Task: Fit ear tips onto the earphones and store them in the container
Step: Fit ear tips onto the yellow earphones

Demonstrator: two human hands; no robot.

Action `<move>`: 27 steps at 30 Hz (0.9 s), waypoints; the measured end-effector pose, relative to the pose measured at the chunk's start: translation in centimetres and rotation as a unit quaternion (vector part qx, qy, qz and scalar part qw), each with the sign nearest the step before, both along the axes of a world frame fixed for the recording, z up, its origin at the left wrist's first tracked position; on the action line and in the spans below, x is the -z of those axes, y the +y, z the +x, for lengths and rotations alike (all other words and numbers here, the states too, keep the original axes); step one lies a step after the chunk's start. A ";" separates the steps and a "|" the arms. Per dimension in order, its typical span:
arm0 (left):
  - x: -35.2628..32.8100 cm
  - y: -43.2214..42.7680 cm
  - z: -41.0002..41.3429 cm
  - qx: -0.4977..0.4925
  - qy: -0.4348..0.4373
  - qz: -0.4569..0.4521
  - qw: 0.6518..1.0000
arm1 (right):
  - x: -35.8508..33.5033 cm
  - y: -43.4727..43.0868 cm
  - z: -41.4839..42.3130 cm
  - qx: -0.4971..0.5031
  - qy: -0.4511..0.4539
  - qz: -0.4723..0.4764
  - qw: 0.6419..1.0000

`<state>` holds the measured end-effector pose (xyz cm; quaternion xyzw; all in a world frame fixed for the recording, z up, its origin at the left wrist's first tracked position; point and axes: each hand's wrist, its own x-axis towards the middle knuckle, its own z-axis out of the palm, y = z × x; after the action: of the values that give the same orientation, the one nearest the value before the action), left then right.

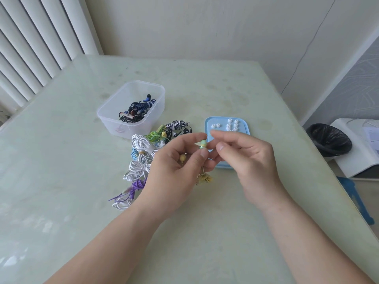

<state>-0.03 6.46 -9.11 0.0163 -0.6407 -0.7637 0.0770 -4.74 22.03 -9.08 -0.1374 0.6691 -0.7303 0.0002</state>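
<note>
Head view, looking down at the counter (pixel 61 160). My left hand (pixel 176 167) is raised off the surface and pinches a yellow-green earbud (pixel 203 144) between thumb and forefinger, its rounded end pointing up. A second earbud (pixel 182 157), yellow, sits in the curl of the same hand's other fingers. The bundled yellow cord (pixel 204 179) hangs below that hand.

My right hand (pixel 248 160) is just beside the pinched earbud on its right. Its fingers are curled, with the forefinger and thumb tips close to the earbud. Whether they grasp anything between them I cannot tell.

Behind my right hand a blue lid (pixel 223 124) lies flat on the counter, partly covered by my fingers. White ear tips (pixel 231 125) lie on its far part.

Left of the lid is a pile (pixel 141 154) of coiled earphones with white, purple, green, light blue and black-and-white striped cords, all touching one another. Beyond the pile stands the clear container (pixel 131 130), open at the top, with dark blue and black earphones (pixel 137 110) inside toward its right side. A black-lined bin (pixel 328 140) stands on the floor past the counter's right edge.
</note>
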 end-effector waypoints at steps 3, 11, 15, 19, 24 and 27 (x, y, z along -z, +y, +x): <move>-0.4 -0.1 0.0 -0.010 -0.004 0.020 1.000 | -0.2 0.2 -0.1 -0.017 -0.034 0.003 0.999; -3.9 -0.8 -0.1 -0.042 -0.015 0.086 0.995 | -0.5 -1.2 0.9 -0.150 -0.056 0.068 0.985; -5.0 -2.2 -0.3 -0.100 0.009 -0.083 0.991 | -2.3 -2.1 1.4 -0.113 -0.107 0.008 0.988; -5.5 -3.4 -0.6 -0.103 -0.015 -0.199 0.975 | -4.3 -3.8 0.9 -0.079 -0.144 0.095 0.982; -7.5 -5.3 -1.7 -0.046 -0.081 -0.118 0.989 | -6.6 -7.3 -1.5 -0.052 -0.078 0.268 0.959; -8.9 -7.6 -2.9 -0.039 -0.086 -0.125 0.988 | -8.5 -9.8 -3.2 -0.061 -0.084 0.293 0.950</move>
<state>-2.91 -1.10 -0.19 0.0976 -0.7343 -0.6697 0.0528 -7.98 12.25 -0.55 -0.1098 0.8418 -0.5093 0.1411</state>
